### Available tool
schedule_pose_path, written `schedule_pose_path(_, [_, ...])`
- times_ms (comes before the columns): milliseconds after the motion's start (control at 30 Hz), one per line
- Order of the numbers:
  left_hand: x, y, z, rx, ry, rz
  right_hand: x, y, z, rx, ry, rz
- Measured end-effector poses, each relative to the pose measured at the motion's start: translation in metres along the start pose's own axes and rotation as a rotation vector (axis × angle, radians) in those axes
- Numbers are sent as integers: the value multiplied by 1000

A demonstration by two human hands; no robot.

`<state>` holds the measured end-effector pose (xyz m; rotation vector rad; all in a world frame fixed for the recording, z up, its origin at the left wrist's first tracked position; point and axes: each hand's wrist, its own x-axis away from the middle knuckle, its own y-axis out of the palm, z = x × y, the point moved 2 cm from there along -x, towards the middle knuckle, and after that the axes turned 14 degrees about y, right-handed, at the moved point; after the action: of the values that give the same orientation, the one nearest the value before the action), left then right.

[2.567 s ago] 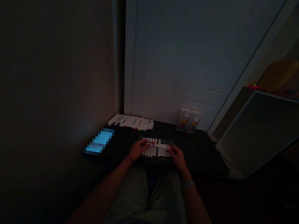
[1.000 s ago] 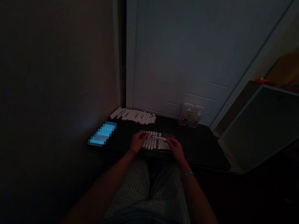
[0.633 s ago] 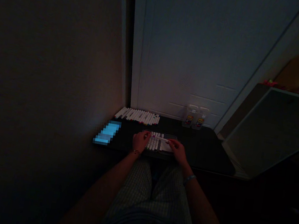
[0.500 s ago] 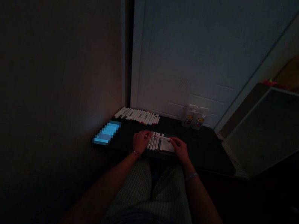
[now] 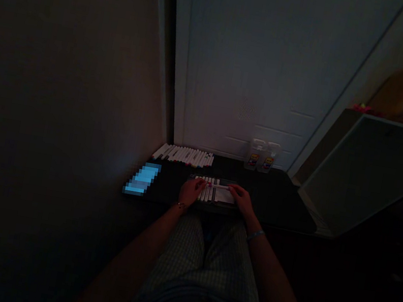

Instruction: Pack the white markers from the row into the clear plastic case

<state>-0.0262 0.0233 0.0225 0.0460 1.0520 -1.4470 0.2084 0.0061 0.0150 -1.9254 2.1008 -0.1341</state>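
Note:
A white marker (image 5: pixel 220 187) with a purple band near its left end lies level between my two hands. My left hand (image 5: pixel 191 191) pinches at the purple end, its fingertips closed. On the other end, my right hand (image 5: pixel 241 199) grips with thumb and fingers. Below the marker is a case (image 5: pixel 225 197) with several white markers (image 5: pixel 204 195) standing side by side in its left part. The right part of the case shows a pale, bare surface. Dim light hides the fine detail of the fingertips.
A long row of white markers (image 5: pixel 185 156) with coloured ends lies at the back left of the dark table (image 5: pixel 278 200). A glowing phone (image 5: pixel 141 178) rests at the left edge. Two clear plastic cases (image 5: pixel 261 156) with labels stand against the white door (image 5: pixel 254 67).
My left hand has shifted slightly right along the marker, and the purple band now shows more plainly. My right hand keeps its hold. The view has moved a little.

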Motion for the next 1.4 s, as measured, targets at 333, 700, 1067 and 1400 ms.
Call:
schedule_pose_path(333, [1, -2, -9, 148, -50, 51, 5, -2, -5, 1, 27, -43])
schedule_pose_path(700, [1, 0, -11, 230, -74, 51, 5, -4, -3, 45, 25, -30])
schedule_pose_path(1067, [2, -1, -11, 194, -69, 31, 3, -4, 3, 105, -6, 36])
schedule_pose_path(1400, [2, 0, -14, 179, -75, 20, 5, -6, 1, 158, -19, 76])
